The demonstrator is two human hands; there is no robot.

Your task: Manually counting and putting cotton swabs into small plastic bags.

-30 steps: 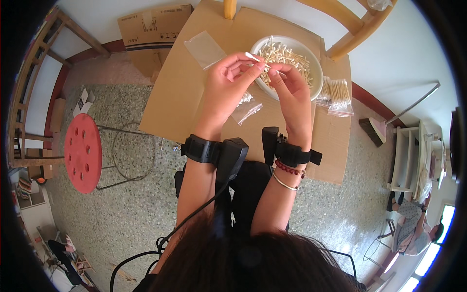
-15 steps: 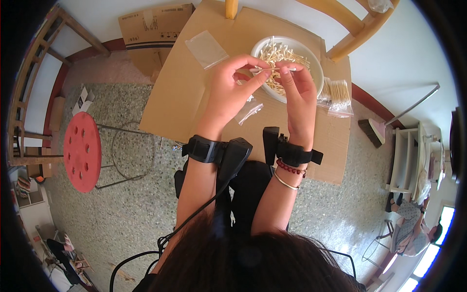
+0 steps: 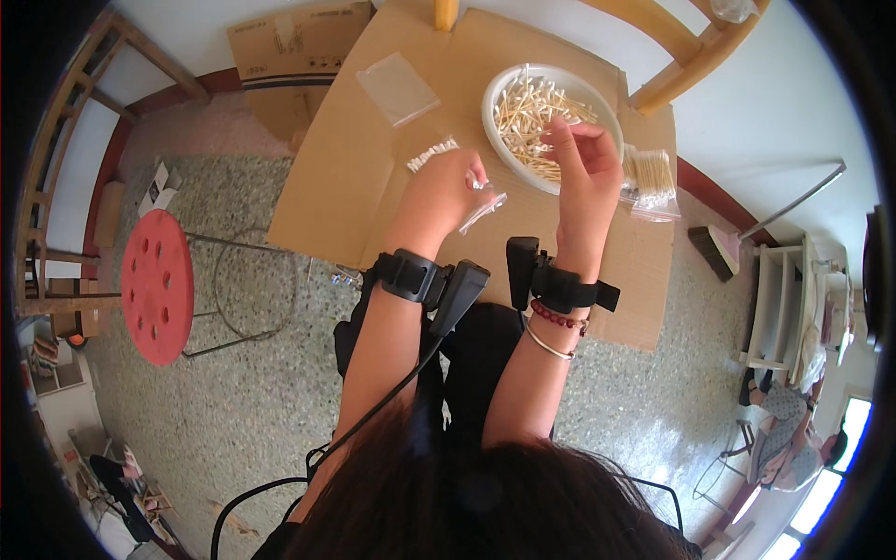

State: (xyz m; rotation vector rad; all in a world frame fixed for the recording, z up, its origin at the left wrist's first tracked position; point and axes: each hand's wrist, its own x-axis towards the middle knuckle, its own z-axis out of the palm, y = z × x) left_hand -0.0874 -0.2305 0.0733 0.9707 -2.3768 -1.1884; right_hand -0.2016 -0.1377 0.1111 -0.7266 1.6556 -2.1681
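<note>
My left hand [image 3: 441,191] rests low over the cardboard, fingers curled and closed. Whatever they grip is hidden. White cotton swab tips [image 3: 431,155] poke out in a row beyond it, and a small clear plastic bag [image 3: 483,214] shows at its right side. My right hand [image 3: 589,166] is over the right part of a white bowl [image 3: 611,121], thumb and fingers bent together; anything between them is too small to make out. Loose cotton swabs [image 3: 527,112] with wooden sticks fill the bowl.
A flat clear bag [image 3: 397,89] lies at the far left of the cardboard sheet [image 3: 327,201]. Bagged swabs [image 3: 651,175] lie right of the bowl. A wooden chair [image 3: 681,56] is behind, a red stool [image 3: 159,287] left, a broom [image 3: 714,252] right. Another person [image 3: 789,429] sits far right.
My hands have parted from the swab held between them above the bowl. The left has come down and toward me, onto the swabs and small bag; the right has shifted slightly right.
</note>
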